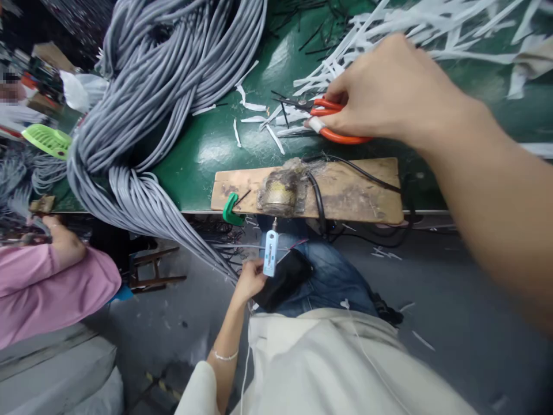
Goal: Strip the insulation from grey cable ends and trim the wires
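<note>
My right hand (380, 86) is closed on a pair of orange-handled scissors (341, 138), above the green bench. The dark blades point left over white strips and black scraps. Down by my lap, my left hand (250, 280) has its fingers closed on a grey cable (224, 265), beside the lower end of a light blue clip-like piece (271, 253). That piece hangs from the shaft of a small, grimy motor (280, 193), fixed on a wooden board (358, 190). Thin coloured wires (298, 245) show just past the blue piece. My left fingertips are partly hidden.
A large bundle of grey cables (173, 63) covers the bench's left and drapes over its edge. White strips (432, 29) lie at the back right. A green clamp (232, 208) grips the board. A co-worker in a pink top (64, 282) sits at left, near a wooden stool (155, 268).
</note>
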The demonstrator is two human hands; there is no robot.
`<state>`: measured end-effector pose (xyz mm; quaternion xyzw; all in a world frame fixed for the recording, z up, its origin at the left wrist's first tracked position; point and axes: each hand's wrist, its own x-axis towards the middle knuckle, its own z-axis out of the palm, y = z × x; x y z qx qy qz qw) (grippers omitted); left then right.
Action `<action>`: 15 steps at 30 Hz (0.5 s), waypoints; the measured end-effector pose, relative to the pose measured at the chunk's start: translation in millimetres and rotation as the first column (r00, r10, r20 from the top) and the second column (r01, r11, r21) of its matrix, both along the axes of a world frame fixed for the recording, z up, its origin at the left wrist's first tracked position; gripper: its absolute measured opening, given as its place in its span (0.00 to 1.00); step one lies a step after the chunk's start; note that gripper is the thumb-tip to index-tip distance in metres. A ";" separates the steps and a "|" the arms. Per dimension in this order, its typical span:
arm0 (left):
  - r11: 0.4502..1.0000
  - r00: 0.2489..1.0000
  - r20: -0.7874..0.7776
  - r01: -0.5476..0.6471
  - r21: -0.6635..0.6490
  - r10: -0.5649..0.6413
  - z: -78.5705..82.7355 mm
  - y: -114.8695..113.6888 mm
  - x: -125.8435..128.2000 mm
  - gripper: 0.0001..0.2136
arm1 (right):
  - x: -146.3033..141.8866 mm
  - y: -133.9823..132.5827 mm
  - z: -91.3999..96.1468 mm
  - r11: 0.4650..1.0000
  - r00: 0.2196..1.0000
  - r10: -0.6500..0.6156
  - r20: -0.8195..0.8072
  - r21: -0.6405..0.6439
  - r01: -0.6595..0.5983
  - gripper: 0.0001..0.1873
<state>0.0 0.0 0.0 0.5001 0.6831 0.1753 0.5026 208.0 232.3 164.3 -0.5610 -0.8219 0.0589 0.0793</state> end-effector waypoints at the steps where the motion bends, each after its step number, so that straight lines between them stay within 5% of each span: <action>1: 1.000 1.000 0.003 0.013 0.009 -0.013 5.1 -0.2 3.2 0.16 | -0.4 0.2 0.1 1.000 1.000 0.002 0.016 0.000 -0.002 0.17; 5: 0.973 0.968 0.096 0.232 0.009 -0.232 19.0 -7.7 21.2 0.17 | -3.3 0.7 -0.3 0.999 0.998 0.043 0.045 0.000 -0.043 0.17; 8: 0.872 0.859 0.175 0.489 0.003 -0.482 16.0 -16.6 35.7 0.18 | -6.5 0.8 0.6 0.999 0.997 0.033 0.070 -0.020 -0.032 0.16; 15: 0.854 0.853 -0.042 0.520 -0.007 -0.520 4.5 -21.6 51.2 0.17 | -14.9 -1.5 11.8 0.989 0.982 0.085 0.171 -0.137 -0.062 0.13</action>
